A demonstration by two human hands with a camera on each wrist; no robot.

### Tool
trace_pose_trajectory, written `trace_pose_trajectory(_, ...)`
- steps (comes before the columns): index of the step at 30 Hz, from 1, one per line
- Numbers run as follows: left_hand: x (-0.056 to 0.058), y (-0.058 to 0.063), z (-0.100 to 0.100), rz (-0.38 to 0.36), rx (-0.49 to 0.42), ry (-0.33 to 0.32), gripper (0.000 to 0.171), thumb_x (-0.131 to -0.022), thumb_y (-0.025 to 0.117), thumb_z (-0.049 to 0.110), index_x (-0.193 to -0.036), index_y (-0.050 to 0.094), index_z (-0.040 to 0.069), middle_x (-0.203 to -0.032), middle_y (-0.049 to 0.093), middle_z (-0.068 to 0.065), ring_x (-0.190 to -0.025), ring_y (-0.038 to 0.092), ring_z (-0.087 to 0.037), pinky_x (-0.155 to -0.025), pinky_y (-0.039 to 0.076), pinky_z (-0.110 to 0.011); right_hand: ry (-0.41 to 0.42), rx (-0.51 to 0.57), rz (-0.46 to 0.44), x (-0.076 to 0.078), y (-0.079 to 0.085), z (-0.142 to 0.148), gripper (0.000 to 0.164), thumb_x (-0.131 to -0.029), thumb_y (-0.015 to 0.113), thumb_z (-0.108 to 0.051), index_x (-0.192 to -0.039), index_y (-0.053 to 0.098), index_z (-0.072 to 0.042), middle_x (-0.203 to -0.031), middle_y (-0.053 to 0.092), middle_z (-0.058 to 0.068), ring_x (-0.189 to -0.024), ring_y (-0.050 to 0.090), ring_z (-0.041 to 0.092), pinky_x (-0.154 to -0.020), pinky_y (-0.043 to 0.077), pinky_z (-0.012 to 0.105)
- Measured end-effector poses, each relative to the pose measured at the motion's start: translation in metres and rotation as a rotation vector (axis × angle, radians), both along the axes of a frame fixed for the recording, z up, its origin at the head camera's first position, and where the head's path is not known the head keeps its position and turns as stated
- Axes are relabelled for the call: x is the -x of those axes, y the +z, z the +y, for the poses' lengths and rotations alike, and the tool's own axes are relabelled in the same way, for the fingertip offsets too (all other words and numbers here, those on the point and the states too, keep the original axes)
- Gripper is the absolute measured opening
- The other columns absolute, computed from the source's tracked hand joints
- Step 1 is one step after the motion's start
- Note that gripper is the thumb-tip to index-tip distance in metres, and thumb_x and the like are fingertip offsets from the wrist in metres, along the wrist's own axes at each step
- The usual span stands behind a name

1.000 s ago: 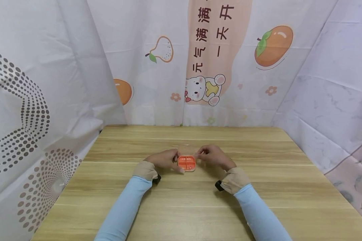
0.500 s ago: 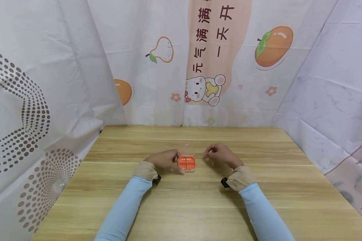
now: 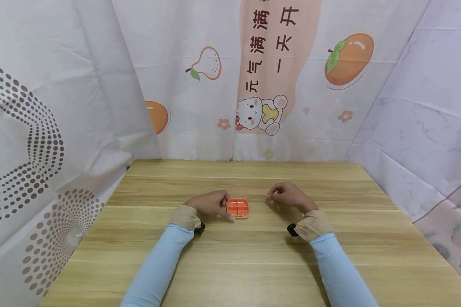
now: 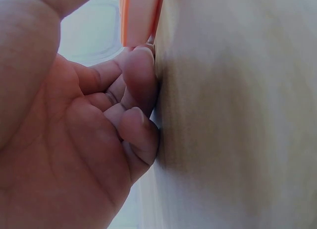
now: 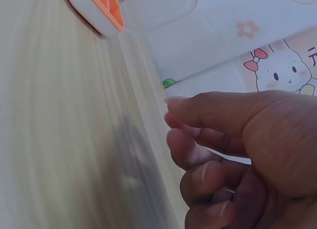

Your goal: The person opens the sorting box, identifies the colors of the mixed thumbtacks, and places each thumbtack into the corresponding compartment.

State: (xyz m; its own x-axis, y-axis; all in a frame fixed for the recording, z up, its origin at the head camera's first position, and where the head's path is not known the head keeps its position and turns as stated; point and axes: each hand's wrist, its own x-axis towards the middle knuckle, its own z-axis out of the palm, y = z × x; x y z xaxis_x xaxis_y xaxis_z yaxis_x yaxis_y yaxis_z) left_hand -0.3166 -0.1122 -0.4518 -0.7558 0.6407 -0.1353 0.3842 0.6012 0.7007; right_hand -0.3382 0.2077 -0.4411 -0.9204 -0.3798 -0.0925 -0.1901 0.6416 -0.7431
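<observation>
An orange and white pill box (image 3: 237, 205) with several compartments stands on the wooden table, its clear lid (image 3: 237, 191) raised at the back. Small pale pieces show in its front compartments. My left hand (image 3: 211, 203) holds the box at its left side, thumb along the front edge and fingers behind. In the left wrist view the curled fingers (image 4: 138, 73) rest on the tabletop against the white wall of the box (image 4: 141, 21). To the right of the box, my right hand (image 3: 290, 196) hovers over the table, fingers loosely curled, nothing visible between thumb and index finger.
The wooden table (image 3: 238, 264) extends around the box on every side. Behind it hangs a white curtain (image 3: 192, 106) printed with fruit and a cartoon animal. More sheets cover the left and right sides.
My right hand has drawn away from the pill box towards the right. The left hand and the box have stayed where they were, with the lid still raised.
</observation>
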Motion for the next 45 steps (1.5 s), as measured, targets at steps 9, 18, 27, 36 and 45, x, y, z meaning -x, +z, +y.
trace_pose_trajectory(9,0.000,0.000,0.001,-0.013,-0.009,-0.001,0.062,-0.075,0.084,0.039,-0.112,0.048,0.004,-0.091,0.048,-0.007,-0.082,0.043,-0.015,-0.068,0.037,-0.026,-0.026,0.012,-0.051,0.001,0.002,0.017,0.021,-0.094,0.065,-0.023,-0.105,0.070,-0.005,-0.086,0.065,0.016,-0.067,0.055,0.024,-0.053,0.040,0.028)
trace_pose_trajectory(18,0.001,-0.001,0.001,-0.008,0.004,-0.002,0.062,-0.075,0.083,0.040,-0.113,0.048,0.005,-0.092,0.049,-0.007,-0.081,0.043,-0.015,-0.067,0.037,-0.025,-0.026,0.045,-0.086,0.002,0.006,0.032,0.025,-0.095,0.064,-0.023,-0.109,0.068,-0.002,-0.085,0.064,0.020,-0.060,0.048,0.019,-0.049,0.036,0.025)
trace_pose_trajectory(27,0.001,-0.002,0.000,-0.006,-0.005,-0.003,0.062,-0.075,0.083,0.041,-0.112,0.048,0.005,-0.091,0.048,-0.007,-0.081,0.042,-0.016,-0.067,0.036,-0.025,-0.038,0.062,-0.120,0.004,0.004,0.046,0.024,-0.096,0.063,-0.021,-0.109,0.067,-0.001,-0.080,0.062,0.020,-0.051,0.040,0.012,-0.045,0.032,0.025)
trace_pose_trajectory(36,0.002,-0.003,-0.001,-0.007,0.006,0.010,0.064,-0.073,0.083,0.043,-0.113,0.048,0.008,-0.091,0.048,-0.005,-0.081,0.043,-0.014,-0.067,0.037,-0.024,-0.029,0.031,-0.166,0.002,0.007,0.058,0.027,-0.096,0.063,-0.024,-0.109,0.066,0.000,-0.078,0.061,0.014,-0.055,0.040,0.014,-0.048,0.031,0.026)
trace_pose_trajectory(45,0.002,-0.003,-0.001,-0.010,0.002,0.004,0.064,-0.073,0.083,0.044,-0.114,0.049,0.008,-0.091,0.049,-0.005,-0.081,0.043,-0.013,-0.067,0.038,-0.024,-0.047,0.044,-0.172,0.000,0.008,0.066,0.030,-0.096,0.063,-0.024,-0.111,0.064,0.003,-0.080,0.062,0.017,-0.055,0.041,0.015,-0.049,0.032,0.027)
